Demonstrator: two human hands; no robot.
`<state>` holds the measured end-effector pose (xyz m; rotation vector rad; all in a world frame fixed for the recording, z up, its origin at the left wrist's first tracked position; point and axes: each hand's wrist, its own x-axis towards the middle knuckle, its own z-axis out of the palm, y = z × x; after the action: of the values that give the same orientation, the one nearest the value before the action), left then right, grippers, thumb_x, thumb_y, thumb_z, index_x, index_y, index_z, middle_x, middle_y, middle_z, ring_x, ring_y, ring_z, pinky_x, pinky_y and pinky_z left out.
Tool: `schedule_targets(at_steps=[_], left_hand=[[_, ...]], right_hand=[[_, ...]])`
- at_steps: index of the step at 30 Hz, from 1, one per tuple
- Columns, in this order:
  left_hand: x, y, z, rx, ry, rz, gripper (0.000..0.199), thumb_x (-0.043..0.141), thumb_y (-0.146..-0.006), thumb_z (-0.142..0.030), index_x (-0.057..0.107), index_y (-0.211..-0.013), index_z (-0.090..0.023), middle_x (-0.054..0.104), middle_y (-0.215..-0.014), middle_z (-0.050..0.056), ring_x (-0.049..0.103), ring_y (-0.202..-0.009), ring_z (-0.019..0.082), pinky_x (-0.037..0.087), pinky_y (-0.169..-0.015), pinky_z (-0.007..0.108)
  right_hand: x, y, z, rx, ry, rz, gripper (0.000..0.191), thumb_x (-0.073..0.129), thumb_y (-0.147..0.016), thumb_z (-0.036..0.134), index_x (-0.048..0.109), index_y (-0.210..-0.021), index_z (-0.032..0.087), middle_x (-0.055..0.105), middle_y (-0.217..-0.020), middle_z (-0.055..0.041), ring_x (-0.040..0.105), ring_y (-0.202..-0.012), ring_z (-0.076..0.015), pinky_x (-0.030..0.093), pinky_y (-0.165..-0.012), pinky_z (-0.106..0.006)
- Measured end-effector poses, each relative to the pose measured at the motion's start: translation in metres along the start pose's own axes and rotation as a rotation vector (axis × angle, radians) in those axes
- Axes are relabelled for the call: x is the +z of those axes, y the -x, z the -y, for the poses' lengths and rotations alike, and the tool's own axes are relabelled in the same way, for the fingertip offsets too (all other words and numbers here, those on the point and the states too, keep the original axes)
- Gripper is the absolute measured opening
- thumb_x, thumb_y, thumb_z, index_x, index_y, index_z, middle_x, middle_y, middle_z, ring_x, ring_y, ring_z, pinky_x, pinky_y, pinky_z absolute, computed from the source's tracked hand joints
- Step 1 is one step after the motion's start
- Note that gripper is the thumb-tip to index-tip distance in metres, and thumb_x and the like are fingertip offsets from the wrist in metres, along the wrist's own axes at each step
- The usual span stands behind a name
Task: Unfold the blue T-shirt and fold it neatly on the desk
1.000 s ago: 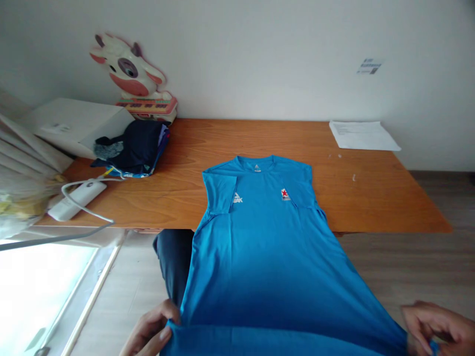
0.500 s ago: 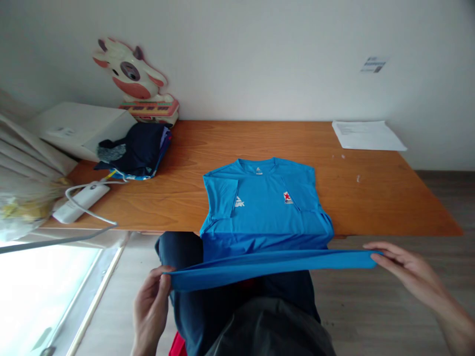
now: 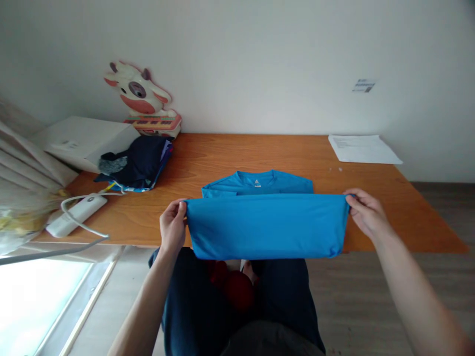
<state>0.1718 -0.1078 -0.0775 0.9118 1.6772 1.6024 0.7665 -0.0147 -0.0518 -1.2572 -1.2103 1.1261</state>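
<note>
A blue T-shirt lies on the wooden table with its collar toward the wall. Its lower part is lifted and folded up over the chest, so the printed logos are hidden; the neckline and shoulders still show behind the raised hem. My left hand pinches the left corner of the hem between thumb and fingers. At the right corner, my right hand pinches the hem the same way. Between them the edge is stretched straight, and the fold hangs slightly over the table's front edge.
On the left of the wooden table lie a stack of folded dark clothes, a white box and a white power strip with a cable. A cow-shaped toy keyboard stands at the wall. Papers rest at the back right.
Both hands have moved away from my body and closer together, carrying the T-shirt's hem up over its chest. The logos there are now covered. The view has tilted slightly upward.
</note>
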Motion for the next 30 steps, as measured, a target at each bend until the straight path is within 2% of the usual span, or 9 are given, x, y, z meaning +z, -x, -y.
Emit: schedule_targets(at_steps=[2, 4, 6, 9, 14, 17, 21, 26, 30], left_hand=[[0.015, -0.036, 0.006, 0.039, 0.000, 0.009, 0.045, 0.074, -0.094, -0.061, 0.073, -0.109, -0.018, 0.058, -0.073, -0.003, 0.047, -0.055, 0.010, 0.038, -0.051, 0.022], [0.028, -0.071, 0.013, 0.156, -0.106, -0.014, 0.042, 0.071, -0.097, -0.057, 0.074, -0.109, -0.017, 0.065, -0.078, 0.000, 0.054, -0.062, 0.012, 0.043, -0.057, 0.023], [0.038, -0.101, 0.023, 0.268, -0.271, -0.018, 0.037, 0.067, -0.098, -0.051, 0.076, -0.109, -0.017, 0.075, -0.090, 0.005, 0.066, -0.077, 0.018, 0.052, -0.070, 0.026], [0.050, -0.127, 0.041, 0.311, -0.445, 0.038, 0.032, 0.065, -0.097, -0.047, 0.078, -0.104, -0.018, 0.080, -0.098, 0.009, 0.073, -0.090, 0.024, 0.056, -0.082, 0.033], [0.052, -0.130, 0.061, 0.325, -0.449, 0.037, 0.033, 0.063, -0.100, -0.047, 0.076, -0.111, -0.019, 0.080, -0.101, 0.008, 0.074, -0.090, 0.024, 0.056, -0.082, 0.033], [0.050, -0.129, 0.066, 0.332, -0.402, 0.031, 0.037, 0.067, -0.098, -0.049, 0.070, -0.122, -0.020, 0.079, -0.105, 0.008, 0.072, -0.085, 0.021, 0.055, -0.076, 0.031], [0.051, -0.130, 0.070, 0.322, -0.309, 0.093, 0.049, 0.076, -0.089, -0.047, 0.056, -0.127, -0.023, 0.074, -0.107, 0.005, 0.070, -0.081, 0.018, 0.056, -0.072, 0.029], [0.047, -0.130, 0.068, 0.379, -0.358, 0.098, 0.017, 0.066, -0.093, -0.039, 0.061, -0.090, -0.023, 0.070, -0.092, 0.004, 0.070, -0.091, 0.022, 0.057, -0.087, 0.035], [0.046, -0.128, 0.063, 0.423, -0.392, 0.149, 0.026, 0.059, -0.094, -0.031, 0.073, -0.074, -0.023, 0.077, -0.102, 0.008, 0.072, -0.109, 0.028, 0.053, -0.106, 0.044]], right_hand=[[0.016, -0.034, -0.004, -0.007, 0.040, 0.037, 0.034, 0.084, -0.088, 0.051, 0.074, -0.108, 0.026, 0.066, -0.085, 0.0005, 0.056, -0.070, -0.0145, 0.046, -0.061, -0.025], [0.029, -0.068, -0.014, -0.072, 0.138, 0.014, 0.035, 0.081, -0.088, 0.054, 0.072, -0.107, 0.026, 0.067, -0.086, 0.0002, 0.058, -0.073, -0.0168, 0.048, -0.064, -0.027], [0.042, -0.098, -0.028, -0.161, 0.321, -0.051, 0.034, 0.077, -0.089, 0.057, 0.071, -0.101, 0.025, 0.070, -0.089, -0.0026, 0.062, -0.080, -0.0210, 0.053, -0.074, -0.032], [0.060, -0.128, -0.055, -0.244, 0.564, -0.155, 0.033, 0.067, -0.092, 0.058, 0.068, -0.095, 0.025, 0.074, -0.093, -0.0086, 0.066, -0.091, -0.0291, 0.055, -0.090, -0.045], [0.070, -0.133, -0.088, -0.264, 0.612, -0.185, 0.028, 0.062, -0.095, 0.050, 0.065, -0.107, 0.025, 0.076, -0.109, -0.0133, 0.069, -0.103, -0.0330, 0.053, -0.098, -0.050], [0.066, -0.131, -0.095, -0.276, 0.605, -0.189, 0.032, 0.064, -0.092, 0.044, 0.057, -0.117, 0.025, 0.075, -0.107, -0.0105, 0.070, -0.097, -0.0295, 0.055, -0.092, -0.045], [0.062, -0.135, -0.099, -0.293, 0.608, -0.199, 0.029, 0.066, -0.087, 0.039, 0.053, -0.109, 0.027, 0.070, -0.097, -0.0051, 0.068, -0.086, -0.0260, 0.053, -0.085, -0.040], [0.057, -0.136, -0.099, -0.323, 0.618, -0.235, 0.023, 0.065, -0.091, 0.047, 0.054, -0.087, 0.027, 0.064, -0.084, -0.0037, 0.060, -0.078, -0.0240, 0.050, -0.080, -0.038], [0.056, -0.134, -0.097, -0.337, 0.603, -0.168, 0.025, 0.061, -0.095, 0.049, 0.069, -0.092, 0.025, 0.075, -0.095, -0.0083, 0.068, -0.089, -0.0272, 0.054, -0.086, -0.040]])
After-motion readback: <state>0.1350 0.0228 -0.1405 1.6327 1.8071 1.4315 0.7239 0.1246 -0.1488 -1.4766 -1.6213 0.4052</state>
